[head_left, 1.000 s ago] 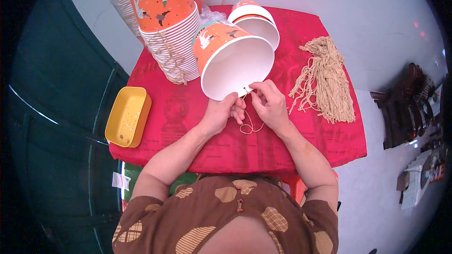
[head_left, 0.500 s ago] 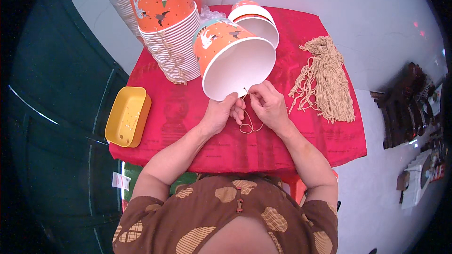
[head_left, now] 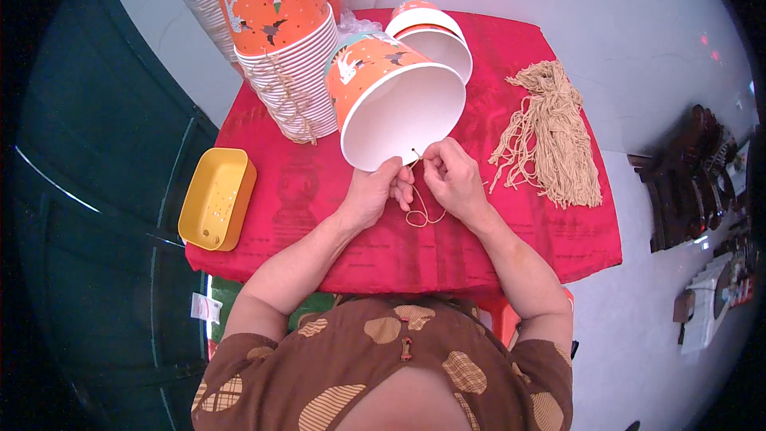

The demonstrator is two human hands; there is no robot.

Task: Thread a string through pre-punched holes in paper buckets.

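Note:
An orange, green-banded paper bucket [head_left: 403, 116] lies tipped on its side, its white mouth facing me. Close to its near rim is a small dark hole with a thin tan string [head_left: 417, 201] at it; the string hangs in a loop over the table. My left hand [head_left: 377, 190] is closed at the rim, its thumb and fingers pinching the string beside the hole. On the other side of the hole, my right hand [head_left: 452, 178] pinches the same string between thumb and fingertips. The exact crossing of the string is partly hidden by my fingers.
A tall stack of similar buckets [head_left: 291, 72] leans at the back left, tan strings along its side. More buckets [head_left: 439, 40] lie behind the held one. A bundle of tan strings [head_left: 558, 144] rests at right on the red-covered table [head_left: 335, 259]; a yellow tray [head_left: 231, 199] sits at left.
The bucket has shifted very slightly to the left. Both hands keep their pinch on the string, with the right fingers barely moved.

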